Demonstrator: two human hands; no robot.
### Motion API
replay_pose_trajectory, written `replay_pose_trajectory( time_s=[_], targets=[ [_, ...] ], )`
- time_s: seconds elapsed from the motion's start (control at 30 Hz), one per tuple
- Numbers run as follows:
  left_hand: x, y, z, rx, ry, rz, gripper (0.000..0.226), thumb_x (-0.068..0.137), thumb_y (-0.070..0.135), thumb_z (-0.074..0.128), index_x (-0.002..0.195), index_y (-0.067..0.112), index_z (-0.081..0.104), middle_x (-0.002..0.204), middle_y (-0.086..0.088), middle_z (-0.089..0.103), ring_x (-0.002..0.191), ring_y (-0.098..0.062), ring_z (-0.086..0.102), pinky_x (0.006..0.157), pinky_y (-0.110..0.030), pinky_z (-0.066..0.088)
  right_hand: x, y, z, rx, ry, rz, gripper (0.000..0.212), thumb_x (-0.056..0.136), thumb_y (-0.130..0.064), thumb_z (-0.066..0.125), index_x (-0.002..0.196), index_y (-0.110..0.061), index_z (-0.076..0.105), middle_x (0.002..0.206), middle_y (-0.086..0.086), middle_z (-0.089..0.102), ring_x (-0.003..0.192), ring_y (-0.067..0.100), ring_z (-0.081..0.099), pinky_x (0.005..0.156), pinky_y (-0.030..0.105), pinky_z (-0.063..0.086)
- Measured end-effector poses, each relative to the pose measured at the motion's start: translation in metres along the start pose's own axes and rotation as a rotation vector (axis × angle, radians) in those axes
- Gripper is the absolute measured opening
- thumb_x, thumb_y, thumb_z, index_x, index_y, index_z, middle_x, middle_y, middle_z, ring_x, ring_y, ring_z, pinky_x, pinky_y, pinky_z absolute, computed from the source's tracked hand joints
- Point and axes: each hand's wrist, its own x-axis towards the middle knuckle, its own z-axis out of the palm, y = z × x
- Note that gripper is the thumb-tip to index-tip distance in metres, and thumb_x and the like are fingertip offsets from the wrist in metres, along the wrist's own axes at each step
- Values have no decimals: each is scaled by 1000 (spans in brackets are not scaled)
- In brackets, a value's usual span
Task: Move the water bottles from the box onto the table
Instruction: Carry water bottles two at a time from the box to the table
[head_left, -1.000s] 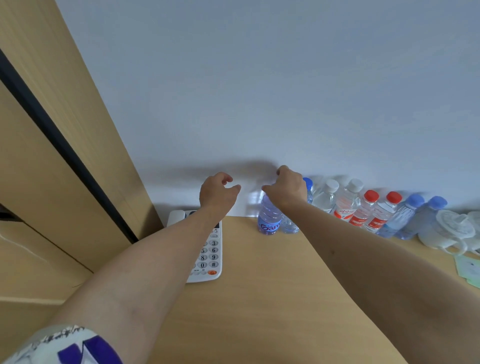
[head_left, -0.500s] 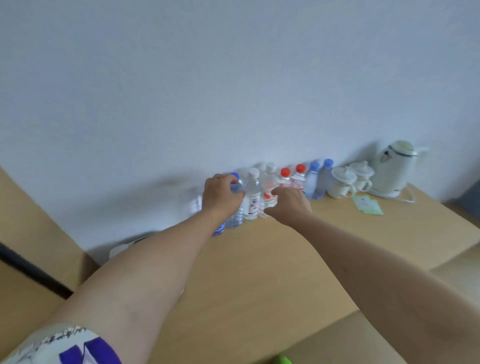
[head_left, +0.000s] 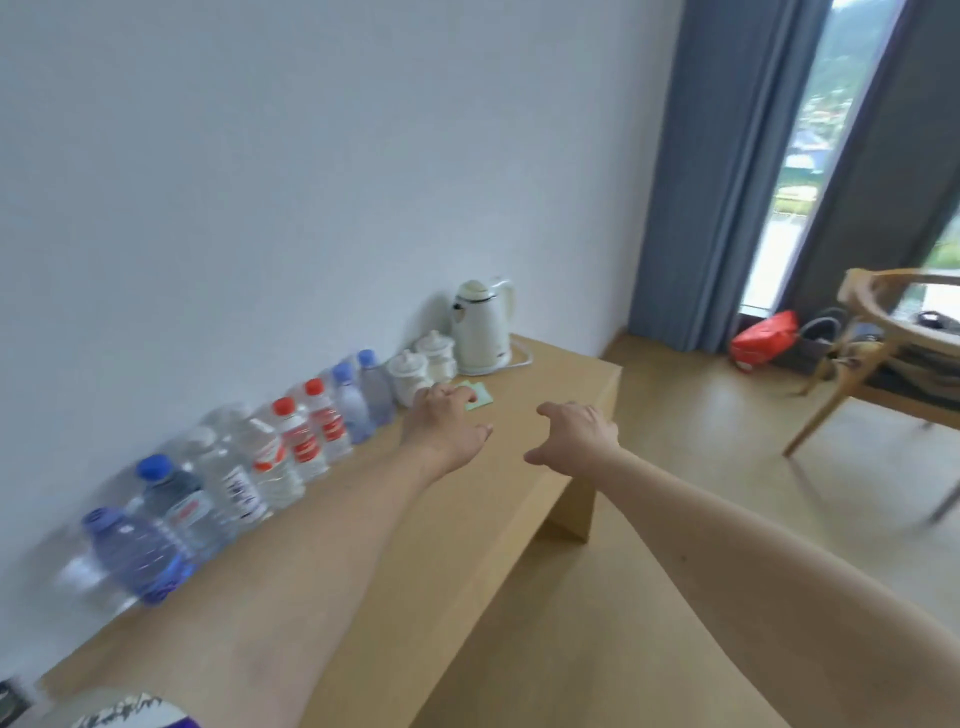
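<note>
A row of water bottles (head_left: 291, 457) stands upright on the wooden table (head_left: 467, 519), lined up against the white wall (head_left: 311, 156). The bottles sit side by side, close together or touching; motion blur makes the nearer ones hard to separate. The nearest has a purple cap (head_left: 98, 517), the next a blue cap (head_left: 154, 465), then come clear bottles with pale caps, two with red caps (head_left: 284, 406) and red labels, and two bluish ones at the far end. No box is in view.

Both hands are held out above the table, holding nothing. The left hand (head_left: 445, 428) hovers over the tabletop just in front of the far end of the row, fingers loosely bent and relaxed. The right hand (head_left: 575, 436) is out over the table's front edge, fingers spread and slightly curled, thumb pointing toward the left hand. The two hands are apart, with bare tabletop between them, and neither touches a bottle.

Past the last bottle stand two white lidded cups (head_left: 423, 366), then a white electric kettle (head_left: 480, 327) near the table's far end. A pale green card (head_left: 480, 397) lies flat on the table beside the left hand's fingers. Beyond the table are a blue-grey curtain (head_left: 727, 171), a window, a red bag (head_left: 763, 335) on the floor and a wooden chair (head_left: 883, 332).
</note>
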Motion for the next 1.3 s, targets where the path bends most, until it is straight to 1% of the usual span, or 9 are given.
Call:
replay_pose_trajectory(
  time_s=[0.1, 0.2, 0.3, 0.4, 0.53, 0.67, 0.77, 1.03, 1.3],
  targets=[
    [10, 87, 37, 44, -69, 76, 59, 90, 55, 65, 142, 29, 55, 149, -4, 48, 141, -27, 36, 112, -39, 36, -15, 87, -34, -6, 33, 112, 78, 80, -50, 78, 149, -31, 46, 140, 7, 55, 133, 33, 44, 101, 48, 40],
    [15, 182, 73, 62, -129, 202, 59, 90, 56, 62, 142, 29, 51, 149, -5, 45, 141, -28, 35, 108, -42, 38, -36, 173, -66, -11, 61, 225, 70, 79, -49, 78, 141, -27, 52, 137, 7, 57, 129, 33, 48, 97, 47, 43],
    [11, 277, 105, 48, -167, 357, 62, 91, 54, 61, 146, 27, 47, 151, -6, 45, 141, -28, 36, 110, -41, 38, -60, 253, -96, -5, 91, 351, 70, 80, -49, 78, 140, -28, 52, 136, 7, 58, 129, 32, 48, 93, 46, 41],
    [2, 360, 133, 41, -217, 483, 63, 92, 54, 62, 147, 28, 46, 150, -5, 46, 141, -27, 37, 111, -39, 37, -88, 322, -120, 14, 135, 487, 74, 80, -50, 80, 144, -31, 48, 140, 8, 56, 133, 33, 45, 100, 49, 41],
    [-13, 454, 173, 56, -308, 638, 64, 93, 51, 64, 150, 27, 46, 152, -6, 45, 143, -27, 35, 113, -41, 36, -126, 402, -137, 75, 162, 661, 80, 81, -50, 80, 150, -32, 43, 145, 7, 52, 137, 32, 42, 108, 49, 39],
    [-21, 538, 221, 69, -381, 786, 64, 92, 49, 65, 149, 28, 46, 152, -6, 45, 143, -27, 36, 112, -43, 37, -156, 477, -147, 116, 172, 823, 74, 83, -50, 78, 147, -32, 45, 146, 5, 51, 138, 30, 40, 107, 48, 36],
    [-21, 605, 261, 77, -419, 873, 64, 91, 50, 66, 148, 28, 47, 151, -4, 45, 142, -26, 36, 111, -44, 36, -171, 536, -159, 127, 175, 926, 79, 85, -50, 76, 152, -33, 39, 149, 3, 47, 140, 29, 37, 107, 47, 35],
    [13, 808, 361, 37, -509, 1093, 68, 90, 49, 66, 151, 28, 44, 153, -7, 44, 142, -29, 38, 112, -45, 38, -170, 708, -222, 138, 247, 1163, 79, 85, -51, 75, 153, -34, 38, 149, 4, 46, 141, 29, 36, 108, 46, 35],
    [36, 985, 421, 40, -569, 1242, 67, 93, 47, 67, 152, 27, 43, 153, -7, 44, 140, -29, 38, 110, -45, 39, -165, 847, -288, 194, 288, 1316, 75, 84, -49, 77, 149, -32, 43, 145, 5, 49, 139, 30, 38, 108, 47, 37]
  ],
)
